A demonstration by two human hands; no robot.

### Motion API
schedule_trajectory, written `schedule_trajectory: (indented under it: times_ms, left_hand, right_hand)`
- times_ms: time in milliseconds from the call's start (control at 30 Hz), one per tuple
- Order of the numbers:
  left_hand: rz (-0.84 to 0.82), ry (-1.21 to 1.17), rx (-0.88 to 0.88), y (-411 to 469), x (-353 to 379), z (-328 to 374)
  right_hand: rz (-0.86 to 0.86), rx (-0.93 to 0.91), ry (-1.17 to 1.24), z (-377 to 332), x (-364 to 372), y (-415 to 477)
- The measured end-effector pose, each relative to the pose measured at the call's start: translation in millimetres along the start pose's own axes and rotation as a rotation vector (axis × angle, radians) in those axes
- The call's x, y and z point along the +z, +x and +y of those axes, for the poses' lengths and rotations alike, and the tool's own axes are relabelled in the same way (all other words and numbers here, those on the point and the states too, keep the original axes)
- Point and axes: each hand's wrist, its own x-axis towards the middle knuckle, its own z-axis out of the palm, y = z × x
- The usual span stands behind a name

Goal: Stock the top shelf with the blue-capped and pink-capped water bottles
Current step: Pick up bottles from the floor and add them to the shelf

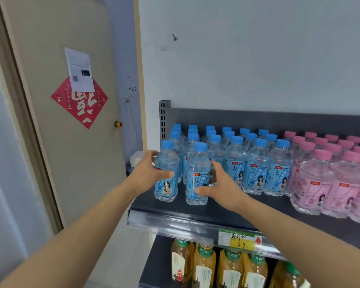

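Left hand (146,173) has thumb and fingers curled round the front-left bottle (166,177). Right hand (219,185) likewise wraps the neighbouring bottle (196,173), and both bottles stand upright near the front edge of the top shelf (195,217). Behind them stand the blue-capped rows (237,146), with the pink-capped rows (330,163) just beside them on the right.

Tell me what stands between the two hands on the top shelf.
Head view: the left blue-capped bottle, held by the left hand, and the right blue-capped bottle, held by the right hand, both upright.

Even soft daylight, mild blur, wide-angle edge bending
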Motion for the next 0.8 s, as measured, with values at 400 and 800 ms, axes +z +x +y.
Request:
schedule_trajectory:
  times_ms: [400,800]
  left_hand:
    - [0.057,-0.005,-0.057,31.9,27.7,-42.6]
    - [0.398,0.093,0.187,-23.4,35.5,10.5]
  right_hand:
    - [0.122,0.072,-0.076,23.3,41.0,36.7]
    - [0.159,0.024,-0.214,2.3,-4.1,-34.3]
